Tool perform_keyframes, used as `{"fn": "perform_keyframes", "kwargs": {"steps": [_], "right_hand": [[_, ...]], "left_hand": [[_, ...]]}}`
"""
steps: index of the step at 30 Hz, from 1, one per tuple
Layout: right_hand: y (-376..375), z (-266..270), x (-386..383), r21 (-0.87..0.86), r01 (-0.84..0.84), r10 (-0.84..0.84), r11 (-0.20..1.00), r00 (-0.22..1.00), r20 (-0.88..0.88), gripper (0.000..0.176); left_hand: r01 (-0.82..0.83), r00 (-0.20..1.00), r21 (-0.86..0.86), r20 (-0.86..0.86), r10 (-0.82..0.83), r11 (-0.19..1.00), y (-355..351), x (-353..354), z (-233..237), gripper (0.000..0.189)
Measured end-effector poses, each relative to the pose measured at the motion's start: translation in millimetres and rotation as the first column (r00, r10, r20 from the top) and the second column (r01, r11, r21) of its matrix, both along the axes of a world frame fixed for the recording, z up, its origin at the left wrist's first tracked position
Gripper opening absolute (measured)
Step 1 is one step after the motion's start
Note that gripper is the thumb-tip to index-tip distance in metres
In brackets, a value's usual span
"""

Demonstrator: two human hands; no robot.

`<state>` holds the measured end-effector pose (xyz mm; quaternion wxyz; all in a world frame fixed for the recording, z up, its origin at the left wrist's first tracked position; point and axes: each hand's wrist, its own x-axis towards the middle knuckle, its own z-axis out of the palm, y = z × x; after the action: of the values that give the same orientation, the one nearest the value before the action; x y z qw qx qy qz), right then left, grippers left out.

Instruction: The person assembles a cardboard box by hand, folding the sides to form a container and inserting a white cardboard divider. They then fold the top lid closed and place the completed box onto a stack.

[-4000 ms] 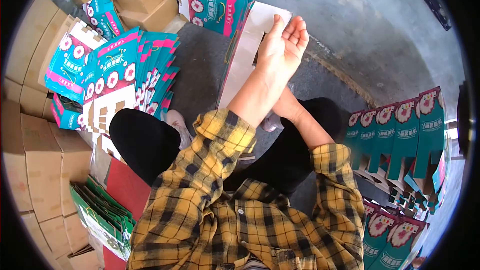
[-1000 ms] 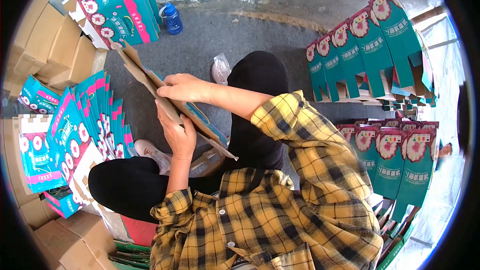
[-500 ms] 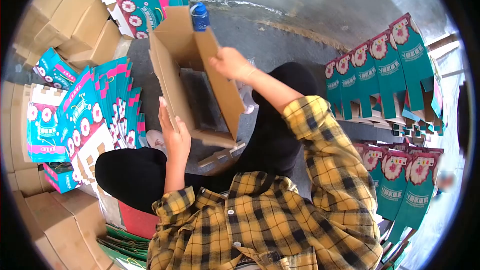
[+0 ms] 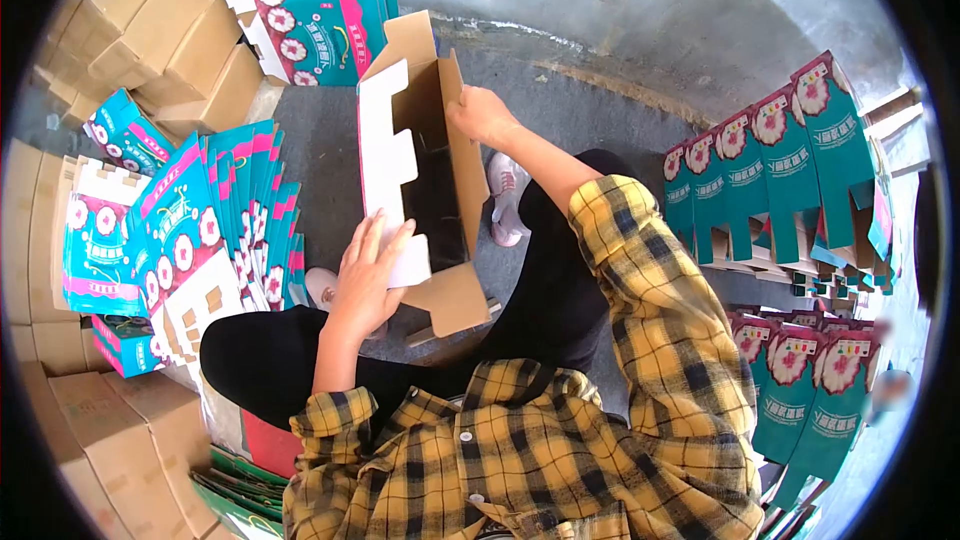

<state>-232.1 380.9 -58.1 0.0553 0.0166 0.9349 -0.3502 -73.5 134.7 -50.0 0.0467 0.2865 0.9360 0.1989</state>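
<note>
Between my hands stands a cardboard box (image 4: 470, 175), brown inside, its top open and its end flaps folded outward. A white notched flap (image 4: 385, 155) runs along its left side. My left hand (image 4: 368, 275) lies on the near end of that flap with fingers stretched out. At the far right, my right hand (image 4: 482, 115) grips the box's right wall near its top edge, thumb and fingers closed on it. The lower part of the box and its outer faces are mostly hidden.
Flattened teal printed cartons (image 4: 215, 210) are stacked at left, with more (image 4: 320, 15) behind. Brown boxes (image 4: 165, 40) are piled along the left edge. Teal cartons stand in rows (image 4: 770, 155) at right. My bent legs (image 4: 270, 345) and shoes flank the box.
The white notched flap now shows along the left side of the box. My left hand has moved up and right onto it. The blue bottle behind the box is no longer visible.
</note>
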Motion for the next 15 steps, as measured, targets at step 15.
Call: {"fn": "perform_keyframes", "kwargs": {"steps": [15], "right_hand": [[26,-19,4,0.068,-0.044,0.045,0.997,0.999,-0.025,0.038]], "left_hand": [[0.049,0.997,-0.003,-0.062,-0.049,0.999,28,1,-17,0.057]]}}
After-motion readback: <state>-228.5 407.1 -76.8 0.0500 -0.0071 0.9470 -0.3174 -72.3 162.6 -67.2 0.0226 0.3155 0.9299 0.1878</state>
